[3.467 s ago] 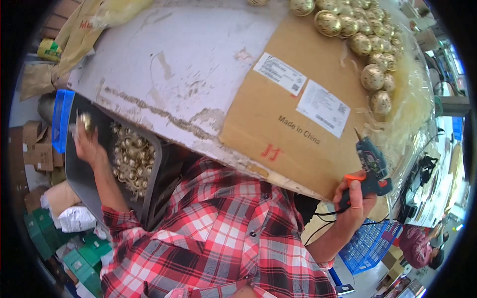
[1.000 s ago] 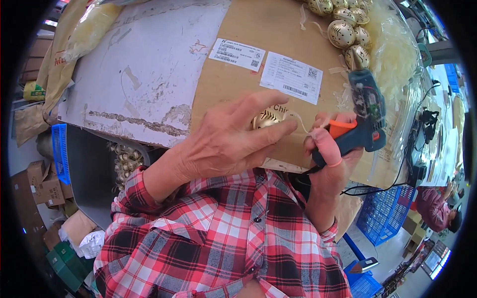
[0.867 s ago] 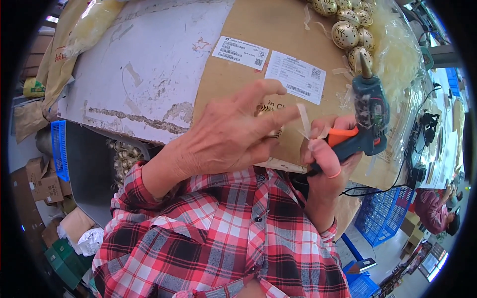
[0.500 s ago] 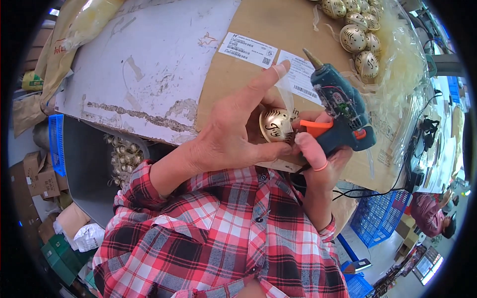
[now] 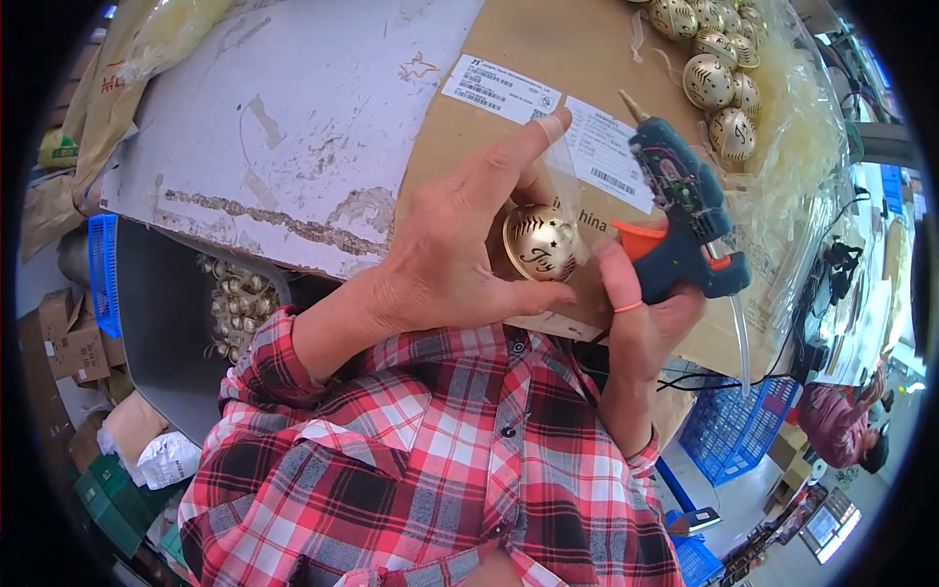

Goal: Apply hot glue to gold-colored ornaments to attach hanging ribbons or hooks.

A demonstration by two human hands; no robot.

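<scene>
My left hand (image 5: 440, 249) is closed round a round gold bell-like ornament (image 5: 540, 242), marked with black lettering, stars and stitch-like lines. From the ornament a sheer pale ribbon (image 5: 561, 176) runs up to my raised left index finger. In my right hand (image 5: 650, 328) is a dark green hot glue gun (image 5: 675, 191) with an orange trigger, its brass nozzle tilted up and away from the ornament. A clear glue stick (image 5: 741, 342) hangs out of its rear end. My right fingertips are just right of the ornament, apart from it.
Flattened cardboard (image 5: 430, 176) covers part of the worn white tabletop (image 5: 293, 117). Several matching ornaments (image 5: 709, 81) lie at the far right beside clear plastic wrapping (image 5: 802, 127). A grey bin (image 5: 171, 323) with more ornaments stands left below the table edge; a blue crate (image 5: 738, 426) sits lower right.
My right hand has drawn the glue gun a little to the right, away from the ornament. More of the ornament's front now shows. The left hand keeps its hold.
</scene>
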